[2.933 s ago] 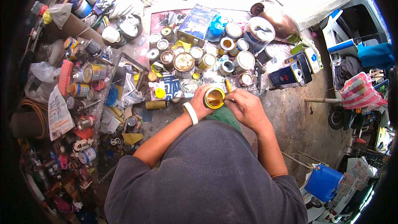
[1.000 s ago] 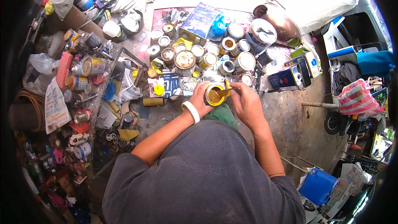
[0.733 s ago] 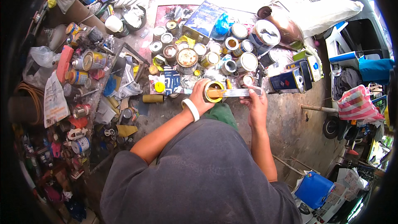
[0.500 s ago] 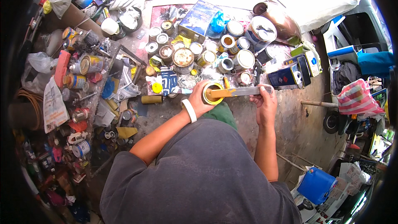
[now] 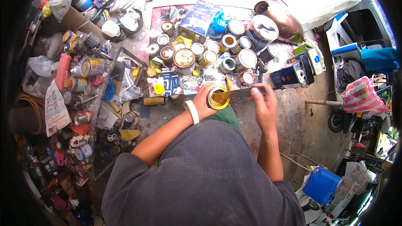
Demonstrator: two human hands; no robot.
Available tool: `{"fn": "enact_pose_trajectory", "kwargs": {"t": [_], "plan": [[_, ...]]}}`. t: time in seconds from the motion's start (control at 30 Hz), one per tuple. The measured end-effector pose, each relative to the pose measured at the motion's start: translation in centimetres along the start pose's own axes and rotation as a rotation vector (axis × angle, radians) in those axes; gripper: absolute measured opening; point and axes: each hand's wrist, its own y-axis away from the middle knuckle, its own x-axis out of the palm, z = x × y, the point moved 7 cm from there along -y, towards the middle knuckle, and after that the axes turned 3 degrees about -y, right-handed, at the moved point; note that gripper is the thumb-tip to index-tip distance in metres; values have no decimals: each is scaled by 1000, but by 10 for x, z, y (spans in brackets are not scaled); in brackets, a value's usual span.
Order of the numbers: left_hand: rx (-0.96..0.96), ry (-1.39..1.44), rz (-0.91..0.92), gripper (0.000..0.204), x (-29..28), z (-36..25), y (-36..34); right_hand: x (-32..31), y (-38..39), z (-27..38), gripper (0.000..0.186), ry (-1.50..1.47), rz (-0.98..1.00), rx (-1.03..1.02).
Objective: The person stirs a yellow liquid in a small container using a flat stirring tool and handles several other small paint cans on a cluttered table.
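Observation:
My left hand (image 5: pixel 204 102) is wrapped round a small open paint can (image 5: pixel 226 101) with a yellow rim, held just in front of my body. Mustard-brown paint shows inside it. A flat stirring stick (image 5: pixel 243 93), ruler-like, reaches into the can's mouth at a slant; its tip is in the paint. My right hand (image 5: pixel 264 104) pinches the stick's other end, to the right of the can. The stick's upward face now looks dark. A white band (image 5: pixel 192 112) sits on my left wrist.
Ahead stands a low table (image 5: pixel 144 81) crowded with paint cans, a large rusty-lidded can (image 5: pixel 184 58) among them. A blue rectangular tin (image 5: pixel 201 16) lies behind. Cluttered shelves (image 5: pixel 104 96) fill the left. At right are a dark-blue tin (image 5: pixel 289 76), a striped bag (image 5: pixel 362 96) and a blue jerrycan (image 5: pixel 321 186).
My right hand has turned the stick, so its paint-coated face no longer shows fully and the blade looks darker. The can has shifted slightly right and tilted a little.

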Motion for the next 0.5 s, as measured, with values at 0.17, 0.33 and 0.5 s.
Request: {"fn": "enact_pose_trajectory", "kwargs": {"t": [0.17,0.33,0.5], "plan": [[48,-20,25,85,1,1,1,47,11,38,9,423,345,-315],[0,-38,19,90,-1,8,5,53,4,50,16,550,365,-473],[-8,-21,-22,85,-4,8,6,66,17,45,19,486,496,-482]]}}
